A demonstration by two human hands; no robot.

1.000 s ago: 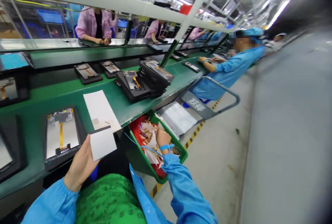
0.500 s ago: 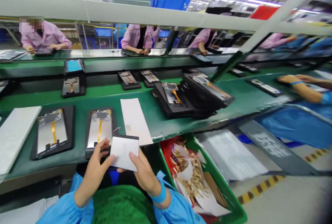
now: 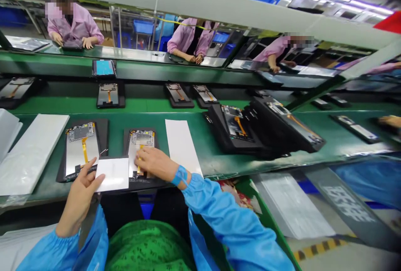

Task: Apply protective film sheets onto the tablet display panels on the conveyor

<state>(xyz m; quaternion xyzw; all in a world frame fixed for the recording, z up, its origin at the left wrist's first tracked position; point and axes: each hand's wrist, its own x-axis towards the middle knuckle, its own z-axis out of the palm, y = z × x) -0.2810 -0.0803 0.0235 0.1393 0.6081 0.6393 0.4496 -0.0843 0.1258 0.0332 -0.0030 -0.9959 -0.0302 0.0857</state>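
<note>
My left hand grips the left edge of a flat white battery between thumb and fingers, just over the bench's front edge. Thin wires stick up from the battery's upper left corner. My right hand reaches over an opened tablet, its fingers bent together at the orange ribbon cable. The fingertips partly cover the cable, and I cannot make out what they pinch. Left of it, a second opened tablet lies on a black pad, its lower part partly behind my left fingers and the battery.
A white strip lies right of the tablets, then a stack of black pads with tablets. White sheets are at the left. More tablets lie on the green line behind. A green bin stands low at right. People in pink work opposite.
My right hand has let go of the battery and moved onto the right-hand tablet. My left hand keeps the battery, now left of that tablet. The view has turned left.
</note>
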